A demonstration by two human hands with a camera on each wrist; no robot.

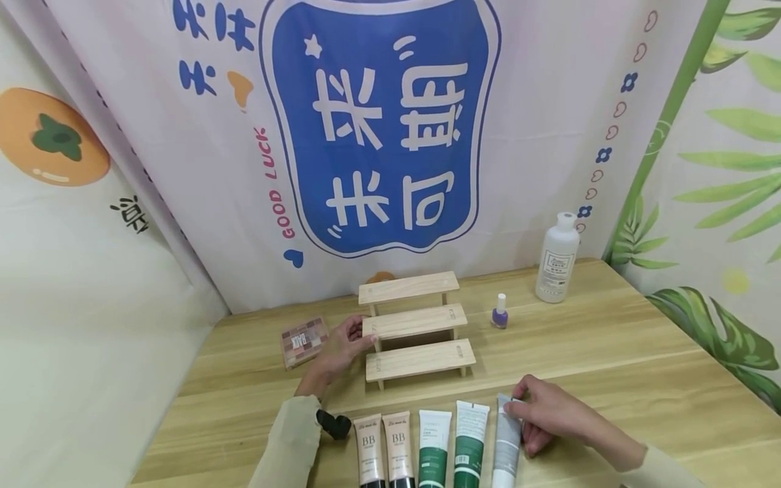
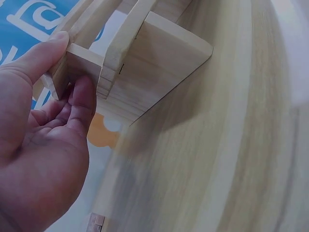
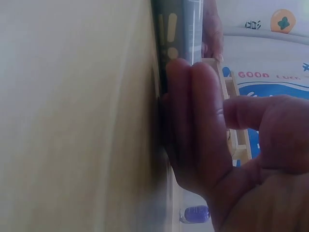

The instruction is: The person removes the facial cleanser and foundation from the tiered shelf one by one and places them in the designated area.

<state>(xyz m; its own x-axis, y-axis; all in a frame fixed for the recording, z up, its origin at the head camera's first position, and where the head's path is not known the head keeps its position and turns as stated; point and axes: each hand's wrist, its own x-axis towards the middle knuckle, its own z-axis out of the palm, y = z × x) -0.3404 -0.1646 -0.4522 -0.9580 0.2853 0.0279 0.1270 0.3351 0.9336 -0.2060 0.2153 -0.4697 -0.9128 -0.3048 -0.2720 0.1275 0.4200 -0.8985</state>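
My left hand grips the left end of the three-step wooden display stand. In the left wrist view, the thumb of the left hand lies on the edge of a step of the stand, with fingers bent underneath. At the upper end of a grey squeeze tube, my right hand holds it by thumb and fingertips. The right wrist view shows fingers of the right hand against the tube; their contact is partly hidden.
Left of the grey tube lie two green-and-white tubes and two beige BB cream tubes. An eyeshadow palette lies left of the stand. Purple nail polish and a white bottle stand to its right. A printed curtain hangs behind.
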